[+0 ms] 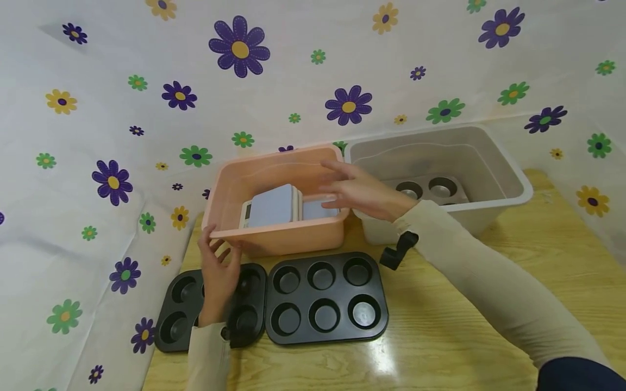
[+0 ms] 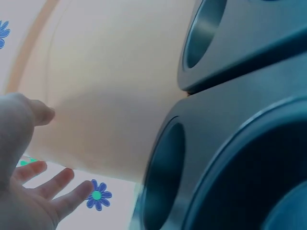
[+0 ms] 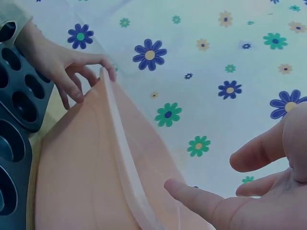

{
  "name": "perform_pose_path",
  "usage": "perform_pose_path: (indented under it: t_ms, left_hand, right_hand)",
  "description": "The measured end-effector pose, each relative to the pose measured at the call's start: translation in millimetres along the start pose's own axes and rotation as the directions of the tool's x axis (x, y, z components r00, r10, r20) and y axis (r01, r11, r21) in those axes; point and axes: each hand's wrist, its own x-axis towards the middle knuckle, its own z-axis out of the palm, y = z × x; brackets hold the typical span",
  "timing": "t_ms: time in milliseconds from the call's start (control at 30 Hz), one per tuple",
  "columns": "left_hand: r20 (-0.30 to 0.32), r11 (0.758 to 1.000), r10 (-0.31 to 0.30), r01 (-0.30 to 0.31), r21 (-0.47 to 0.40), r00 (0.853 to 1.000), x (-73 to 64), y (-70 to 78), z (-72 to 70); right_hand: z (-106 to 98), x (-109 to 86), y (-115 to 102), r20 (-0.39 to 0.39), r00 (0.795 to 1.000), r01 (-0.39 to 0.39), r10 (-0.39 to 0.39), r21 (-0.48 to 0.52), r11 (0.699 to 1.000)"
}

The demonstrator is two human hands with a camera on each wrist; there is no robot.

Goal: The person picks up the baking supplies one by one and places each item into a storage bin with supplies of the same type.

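Note:
A peach plastic bin [image 1: 283, 241] stands at the back of the table. Inside it lie several flat, pale blue-topped slabs [image 1: 274, 206] with cream edges that look like kitchen scales. At the bin's front left corner, my left hand [image 1: 220, 271] touches the rim with an index fingertip, its other fingers loosely bent beside the wall. My right hand [image 1: 359, 190] hovers over the bin's right end, fingers spread and holding nothing. In the right wrist view, the thumb and fingers of the right hand [image 3: 268, 187] are apart, and the left hand [image 3: 67, 67] appears at the far rim corner.
Two dark muffin tins lie side by side before the bin; the right tin [image 1: 305, 296] is in full view, and my left arm crosses the left tin [image 1: 173, 309]. A grey-white bin [image 1: 489, 168] holding a muffin tin [image 1: 462, 193] stands at the right. Flowered cloth [image 1: 293, 76] hangs behind.

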Motion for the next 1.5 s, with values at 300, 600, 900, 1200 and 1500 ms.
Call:
perform_pose_path:
  t_ms: [300, 600, 900, 1200, 1500]
  left_hand:
    - [0.054, 0.996, 0.015, -0.020, 0.090, 0.998, -1.7, 6.6, -13.6]
    - [0.022, 0.990, 0.030, -0.032, 0.138, 0.999, -4.2, 3.0, -29.4]
    - [-0.027, 0.984, -0.012, 0.017, 0.175, 1.000, -8.5, -5.3, -50.2]
    - [-0.062, 0.961, -0.086, 0.099, 0.257, 0.994, -19.1, -8.0, -70.8]
    - [-0.082, 0.944, -0.166, 0.182, 0.276, 0.983, -32.6, -20.6, -83.7]
  right_hand:
    - [-11, -16.7, 1, 0.004, 1.000, 0.022, -0.022, -0.043, 0.999]
    - [-21, -38.0, -2, -0.035, 0.999, -0.003, -0.002, -0.137, 0.991]
    - [-35, -53.5, -3, -0.071, 0.997, 0.003, -0.011, -0.121, 0.993]
    - [-47, -69.3, -2, -0.083, 0.996, 0.026, -0.037, -0.137, 0.990]
    - [-61, -84.0, -1, -0.107, 0.994, 0.014, -0.027, -0.126, 0.992]
